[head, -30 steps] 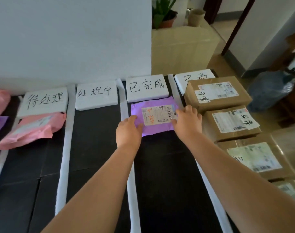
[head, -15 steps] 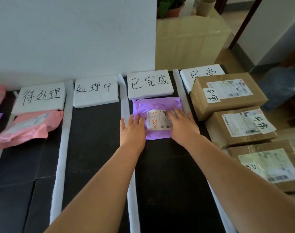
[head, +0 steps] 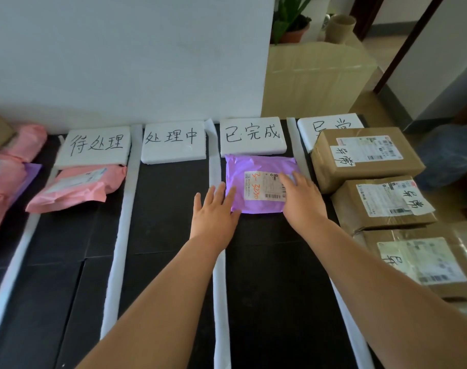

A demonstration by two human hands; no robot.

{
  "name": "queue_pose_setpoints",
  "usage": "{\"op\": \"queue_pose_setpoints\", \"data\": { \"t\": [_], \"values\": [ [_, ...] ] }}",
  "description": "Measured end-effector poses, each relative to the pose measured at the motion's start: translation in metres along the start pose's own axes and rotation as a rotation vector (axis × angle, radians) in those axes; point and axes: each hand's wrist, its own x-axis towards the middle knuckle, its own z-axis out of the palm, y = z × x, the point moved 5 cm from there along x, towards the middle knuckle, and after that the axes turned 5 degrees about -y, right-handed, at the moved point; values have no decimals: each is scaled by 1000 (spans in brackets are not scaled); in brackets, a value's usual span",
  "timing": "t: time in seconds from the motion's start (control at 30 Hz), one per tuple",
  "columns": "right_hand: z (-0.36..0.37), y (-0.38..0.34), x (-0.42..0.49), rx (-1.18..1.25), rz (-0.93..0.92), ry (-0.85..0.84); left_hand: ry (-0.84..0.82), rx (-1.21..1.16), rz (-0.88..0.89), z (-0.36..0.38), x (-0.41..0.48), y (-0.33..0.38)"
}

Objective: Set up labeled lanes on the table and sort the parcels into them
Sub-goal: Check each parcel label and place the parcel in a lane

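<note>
1. On the black table (head: 168, 209), four white foam labels (head: 252, 137) head four lanes, parted by four white strips (head: 120, 235). One purple parcel (head: 256, 166) lies in the third lane, one pink parcel (head: 75, 187) in the first, and three brown boxes (head: 360, 155) in a row in the fourth.
2. Both arms reach forward, hands apart, fingers straight, gripping nothing.
3. The purple parcel sits just below its label; the left hand (head: 213, 211) touches its near left corner, and the right hand (head: 301, 201) rests on its right side.
</note>
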Motion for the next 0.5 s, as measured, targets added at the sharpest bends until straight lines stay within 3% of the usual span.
{"op": "queue_pose_setpoints", "data": {
  "t": [0.27, 0.5],
  "values": [
    [-31, -55, -66, 27, -81, 83, 33, 40, -2, -32, -74, -18],
    [-45, -145, -154, 0, -168, 126, 77, 29, -51, -49, -175, -83]
  ]
}}
